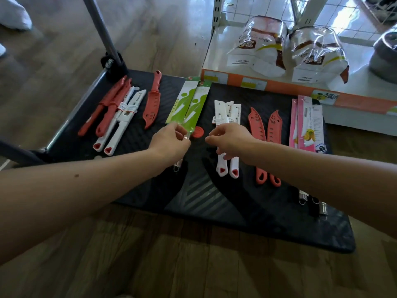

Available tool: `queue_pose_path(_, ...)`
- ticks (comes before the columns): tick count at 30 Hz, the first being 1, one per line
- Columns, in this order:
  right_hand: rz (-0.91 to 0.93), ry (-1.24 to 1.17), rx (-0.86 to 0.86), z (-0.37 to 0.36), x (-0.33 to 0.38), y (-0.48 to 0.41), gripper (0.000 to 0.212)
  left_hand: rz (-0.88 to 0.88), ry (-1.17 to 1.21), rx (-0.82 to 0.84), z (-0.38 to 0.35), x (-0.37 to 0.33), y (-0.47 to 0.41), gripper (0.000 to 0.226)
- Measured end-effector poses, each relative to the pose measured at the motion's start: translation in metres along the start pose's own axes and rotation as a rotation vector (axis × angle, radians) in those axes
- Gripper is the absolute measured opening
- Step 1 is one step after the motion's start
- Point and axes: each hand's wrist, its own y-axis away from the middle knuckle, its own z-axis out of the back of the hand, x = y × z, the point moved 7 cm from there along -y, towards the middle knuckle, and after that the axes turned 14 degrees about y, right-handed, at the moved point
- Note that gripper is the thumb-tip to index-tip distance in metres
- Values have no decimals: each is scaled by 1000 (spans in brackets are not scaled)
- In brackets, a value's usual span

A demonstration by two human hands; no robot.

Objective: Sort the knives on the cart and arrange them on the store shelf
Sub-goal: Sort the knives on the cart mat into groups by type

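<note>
A person leans over a black cart (214, 201) parked against a low store shelf (217, 59), with knives laid out in loose groups across the deck. The left hand (169, 140) pinches the lower end of two green knife packs (189, 104), fingers closed on the clear wrapping. The right hand (227, 138) rests curled over a cluster of white knives (227, 117); whether it actually grips them cannot be told. Two red sheathed knives (265, 134) lie just beside that cluster, pink packs (305, 125) sit at the far right, and a mixed red and white bunch (116, 112) waits by the cart handle (101, 29), with a single red knife (153, 104) near it. The shelf holds only bagged goods (262, 44), so no knife appears placed yet. The risk from here: slick packaging could slide out of a fingertip pinch, and dragging the white cluster may nudge the red pair beside it, muddling groups already sorted.
</note>
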Motion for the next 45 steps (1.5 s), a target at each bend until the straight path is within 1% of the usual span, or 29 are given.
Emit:
queue_pose_path(8, 106, 1, 13, -44, 60, -14, 9, 60, -68, -129, 82, 39, -1, 21)
queue_pose_path(12, 148, -24, 56, -72, 91, -21, 12, 93, -70, -189, 116, 58, -2, 23)
queue_pose_path(15, 144, -57, 74, -90, 109, -28, 17, 116, -63, -212, 134, 72, -5, 20)
queue_pose_path(18, 116, -141, 117, -109, 121, -35, 23, 132, -31, -233, 148, 84, -8, 17)
queue_pose_path(22, 83, -193, 142, -128, 130, -47, 22, 124, -32, -264, 164, 97, -12, 13)
queue_pose_path(26, 50, -244, 141, -139, 136, -56, 24, 130, -91, -265, 165, 112, -15, 20)
queue_pose_path(30, 59, -157, 90, -139, 144, -66, 29, 90, -183, -310, 171, 115, -22, 35)
queue_pose_path(33, 108, 31, -17, -136, 154, -73, 36, 103, -228, -293, 172, 115, -29, 47)
queue_pose_path(35, 140, 147, -71, -136, 158, -75, 39, 112, -273, -270, 169, 115, -34, 50)
queue_pose_path(37, 174, 227, -95, -137, 161, -75, 38, 111, -306, -254, 168, 114, -37, 50)
queue_pose_path(39, 188, 237, -86, -139, 163, -76, 35, 102, -322, -251, 169, 113, -39, 47)
queue_pose_path(42, 143, 152, -28, -141, 162, -78, 30, 84, -339, -220, 166, 111, -40, 36)
queue_pose_path(45, 74, 57, 13, -141, 160, -79, 25, 143, -287, -176, 161, 113, -41, 26)
